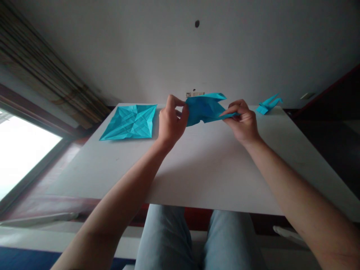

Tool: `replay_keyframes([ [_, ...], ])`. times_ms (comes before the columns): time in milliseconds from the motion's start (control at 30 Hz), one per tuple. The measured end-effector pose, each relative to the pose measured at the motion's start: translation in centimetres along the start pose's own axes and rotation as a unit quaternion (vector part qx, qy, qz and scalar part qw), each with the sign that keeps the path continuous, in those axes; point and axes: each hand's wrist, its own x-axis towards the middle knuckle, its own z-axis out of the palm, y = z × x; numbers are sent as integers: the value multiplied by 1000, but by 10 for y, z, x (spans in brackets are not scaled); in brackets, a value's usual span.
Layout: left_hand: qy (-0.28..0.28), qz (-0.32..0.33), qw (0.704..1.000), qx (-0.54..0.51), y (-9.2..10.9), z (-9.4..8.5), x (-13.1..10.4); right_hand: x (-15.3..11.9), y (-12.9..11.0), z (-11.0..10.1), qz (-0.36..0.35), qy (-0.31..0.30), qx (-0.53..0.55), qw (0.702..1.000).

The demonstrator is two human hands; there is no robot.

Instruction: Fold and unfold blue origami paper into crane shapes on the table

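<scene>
A partly folded sheet of blue origami paper point(204, 108) is held up above the far part of the white table, between my two hands. My left hand point(173, 119) pinches its left edge between thumb and fingers. At the right, my right hand point(241, 119) grips a pointed lower flap with thumb and fingertips. An upper flap of the paper sticks out to the right, free of the fingers, so the sheet gapes open on that side. The paper's far side is hidden.
On the white table point(197, 172), a creased, unfolded blue sheet point(131, 123) lies at the left. A folded blue paper crane point(269, 105) stands at the far right. Behind are a wall with sockets point(194, 94), and a curtain point(47, 56) and window at the left.
</scene>
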Motion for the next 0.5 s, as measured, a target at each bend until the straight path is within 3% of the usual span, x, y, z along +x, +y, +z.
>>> replay_keyframes([
  [100, -25, 15, 1000, 3, -9, -2, 1, -1, -2, -3, -21, -1, -48, 999],
  [200, -6, 4, 1000, 2, -21, 2, 2, -2, -5, -7, -47, -28, -86, 995],
  [333, 27, -47, 998, -25, -34, 9, 1, -1, -2, -8, -76, -41, -127, 988],
  [500, -39, -153, 984, -86, -29, 1, 3, -1, 3, -6, -62, 0, -171, 983],
])
